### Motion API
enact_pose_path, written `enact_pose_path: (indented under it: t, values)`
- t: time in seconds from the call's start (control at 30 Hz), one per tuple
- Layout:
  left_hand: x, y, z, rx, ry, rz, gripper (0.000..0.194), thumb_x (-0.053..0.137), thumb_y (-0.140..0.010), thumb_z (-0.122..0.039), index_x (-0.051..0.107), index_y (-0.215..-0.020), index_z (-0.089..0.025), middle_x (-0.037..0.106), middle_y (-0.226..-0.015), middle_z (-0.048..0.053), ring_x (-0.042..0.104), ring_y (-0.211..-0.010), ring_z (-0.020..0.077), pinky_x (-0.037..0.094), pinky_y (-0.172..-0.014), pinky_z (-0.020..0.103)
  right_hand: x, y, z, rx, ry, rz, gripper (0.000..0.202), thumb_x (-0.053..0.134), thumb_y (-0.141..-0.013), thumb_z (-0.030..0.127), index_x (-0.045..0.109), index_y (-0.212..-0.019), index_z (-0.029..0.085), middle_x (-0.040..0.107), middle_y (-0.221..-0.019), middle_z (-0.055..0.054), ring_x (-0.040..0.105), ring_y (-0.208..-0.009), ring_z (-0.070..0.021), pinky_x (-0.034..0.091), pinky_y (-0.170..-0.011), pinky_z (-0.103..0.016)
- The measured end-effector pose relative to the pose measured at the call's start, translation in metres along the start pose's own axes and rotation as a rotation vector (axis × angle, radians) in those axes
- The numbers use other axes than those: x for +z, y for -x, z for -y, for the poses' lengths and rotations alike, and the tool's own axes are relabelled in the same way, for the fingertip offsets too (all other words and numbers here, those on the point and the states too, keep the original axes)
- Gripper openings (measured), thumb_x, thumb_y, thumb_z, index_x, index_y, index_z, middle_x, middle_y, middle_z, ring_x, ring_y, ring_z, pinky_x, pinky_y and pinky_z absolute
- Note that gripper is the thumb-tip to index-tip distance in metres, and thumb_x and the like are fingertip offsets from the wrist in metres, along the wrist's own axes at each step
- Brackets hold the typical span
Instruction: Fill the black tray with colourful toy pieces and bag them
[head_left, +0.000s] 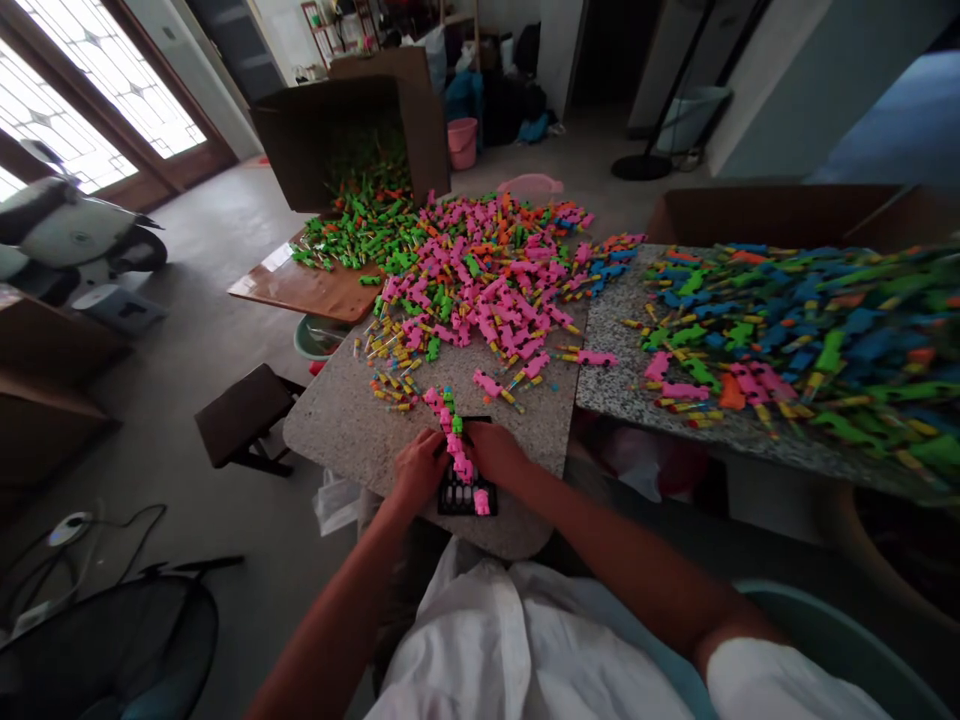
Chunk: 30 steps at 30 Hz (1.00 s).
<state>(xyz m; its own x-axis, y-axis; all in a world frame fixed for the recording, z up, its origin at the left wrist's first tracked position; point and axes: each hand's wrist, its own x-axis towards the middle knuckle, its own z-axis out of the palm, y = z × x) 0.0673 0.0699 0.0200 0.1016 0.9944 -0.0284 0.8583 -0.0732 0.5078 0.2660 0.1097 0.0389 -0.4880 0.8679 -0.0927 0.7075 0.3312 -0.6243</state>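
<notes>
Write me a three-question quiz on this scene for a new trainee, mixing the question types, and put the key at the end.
1. True or false: the left hand and the right hand are both at the black tray.

2. Which colour is most common in the toy pile in the middle of the scene?
A) blue
B) pink
C) orange

3. Fill in the blank: the toys at the mouth of the cardboard box, back left, are mostly ____.

Key: 1. True. 2. B. 3. Green.
</notes>
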Motion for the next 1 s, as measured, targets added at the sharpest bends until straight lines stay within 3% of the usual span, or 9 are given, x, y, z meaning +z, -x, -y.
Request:
enact_pose_path:
  t: [0.13, 0.23, 0.33, 0.43, 0.57, 0.67, 0.83, 0.9, 1.0]
  values:
    - [0.002, 0.003, 0.004, 0.030, -0.012, -0.042, 0.024, 0.059, -0.102, -0.027, 0.079, -0.116, -0.027, 0.074, -0.111, 0.006, 0.071, -0.097, 0.0204, 0.051, -0.083, 0.031, -0.029, -0.001, -0.017, 0.027, -0.006, -0.018, 0.024, 0.059, -0.109, 0.031, 0.079, -0.116, 0.020, 0.082, -0.115, -0.009, 0.075, -0.105, -0.0221, 0.049, -0.088, -0.027]
    - [0.001, 0.006, 0.005, 0.053, -0.011, -0.065, 0.025, 0.058, -0.103, -0.029, 0.080, -0.115, -0.026, 0.073, -0.108, 0.006, 0.070, -0.098, 0.0208, 0.052, -0.086, 0.031, -0.053, -0.005, -0.042, 0.268, 0.164, -0.199, 0.028, 0.056, -0.110, 0.034, 0.077, -0.122, 0.019, 0.082, -0.114, -0.012, 0.075, -0.102, -0.0242, 0.049, -0.086, -0.030]
    - [0.000, 0.007, 0.007, 0.067, -0.027, -0.092, 0.026, 0.057, -0.103, -0.028, 0.080, -0.116, -0.027, 0.073, -0.111, 0.007, 0.070, -0.102, 0.0219, 0.054, -0.091, 0.033, -0.063, -0.008, -0.062, 0.412, 0.299, -0.208, 0.033, 0.061, -0.108, 0.044, 0.075, -0.122, 0.018, 0.080, -0.115, -0.015, 0.075, -0.105, -0.0272, 0.050, -0.086, -0.032]
    - [-0.003, 0.008, 0.017, 0.093, -0.052, -0.118, 0.027, 0.057, -0.102, -0.025, 0.080, -0.116, -0.028, 0.074, -0.122, 0.008, 0.070, -0.111, 0.0236, 0.056, -0.097, 0.036, -0.058, -0.008, -0.064, 0.372, 0.312, -0.128, 0.029, 0.063, -0.107, 0.039, 0.074, -0.123, 0.017, 0.080, -0.118, -0.014, 0.074, -0.108, -0.0267, 0.049, -0.087, -0.031]
    - [-0.010, 0.010, 0.042, 0.095, -0.058, -0.164, 0.029, 0.058, -0.098, -0.021, 0.080, -0.116, -0.028, 0.070, -0.140, 0.008, 0.068, -0.125, 0.0268, 0.058, -0.105, 0.042, -0.048, -0.009, -0.057, 0.182, 0.234, -0.065, 0.027, 0.068, -0.105, 0.038, 0.076, -0.121, 0.018, 0.080, -0.119, -0.012, 0.074, -0.107, -0.0231, 0.048, -0.088, -0.028]
    - [-0.013, 0.012, 0.060, 0.074, -0.042, -0.154, 0.029, 0.059, -0.095, -0.019, 0.080, -0.114, -0.028, 0.070, -0.140, 0.008, 0.069, -0.124, 0.0266, 0.060, -0.104, 0.042, -0.063, -0.021, -0.067, 0.088, 0.124, -0.060, 0.024, 0.065, -0.106, 0.039, 0.080, -0.108, 0.020, 0.082, -0.110, -0.008, 0.074, -0.099, -0.0197, 0.047, -0.083, -0.025]
    - [-0.010, 0.020, 0.069, 0.108, -0.006, -0.153, 0.032, 0.063, -0.094, -0.016, 0.078, -0.118, -0.029, 0.067, -0.143, 0.008, 0.066, -0.131, 0.0276, 0.058, -0.111, 0.046, -0.114, -0.064, -0.099, 0.299, 0.170, -0.363, 0.029, 0.054, -0.107, 0.028, 0.082, -0.108, 0.018, 0.083, -0.107, -0.009, 0.075, -0.094, -0.0208, 0.047, -0.080, -0.026]
    - [-0.008, 0.026, 0.066, 0.125, 0.013, -0.173, 0.030, 0.064, -0.094, -0.015, 0.078, -0.117, -0.030, 0.068, -0.142, 0.008, 0.066, -0.131, 0.0267, 0.058, -0.111, 0.045, -0.118, -0.089, -0.098, 0.271, 0.195, -0.356, 0.028, 0.056, -0.105, 0.025, 0.082, -0.111, 0.018, 0.083, -0.109, -0.010, 0.075, -0.097, -0.0213, 0.048, -0.081, -0.026]
    - [-0.006, 0.034, 0.060, 0.129, 0.032, -0.224, 0.030, 0.063, -0.096, -0.016, 0.079, -0.118, -0.030, 0.070, -0.137, 0.009, 0.068, -0.128, 0.0261, 0.058, -0.111, 0.044, -0.099, -0.131, -0.070, 0.129, 0.182, -0.188, 0.028, 0.056, -0.106, 0.027, 0.082, -0.111, 0.018, 0.083, -0.111, -0.009, 0.075, -0.100, -0.0201, 0.048, -0.084, -0.024]
